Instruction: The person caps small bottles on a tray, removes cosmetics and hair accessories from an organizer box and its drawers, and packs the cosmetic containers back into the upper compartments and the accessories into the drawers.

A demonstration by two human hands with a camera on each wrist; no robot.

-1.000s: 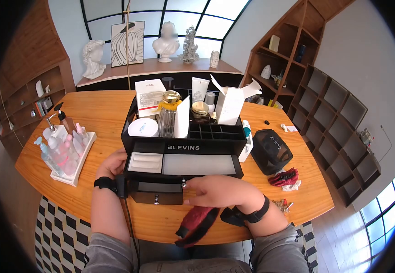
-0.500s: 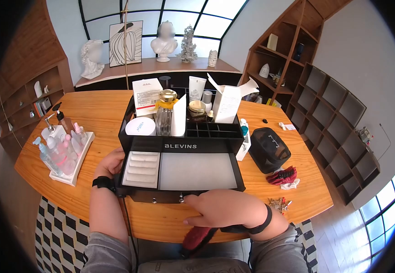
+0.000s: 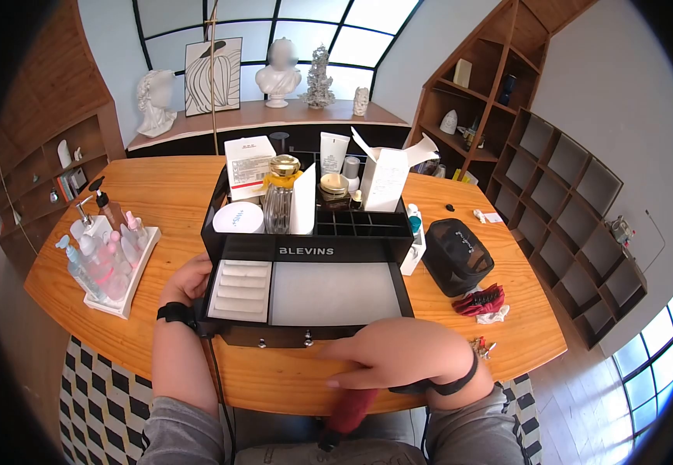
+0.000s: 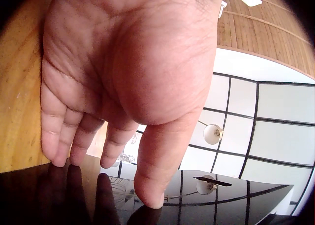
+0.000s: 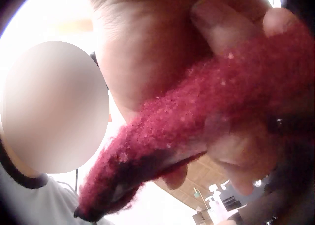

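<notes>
Left hand: left hand (image 3: 189,280), fingers nearly straight, rests against the left side of the black cosmetic organiser box (image 3: 305,288), centre frame.
Right hand: right hand (image 3: 398,353), lower centre, fingers curled tight round a red fuzzy cloth strip (image 5: 197,131).
Cloth: hangs below the orange wooden surface (image 3: 158,201) edge.
Drawer: white-lined tray pulled out.
</notes>
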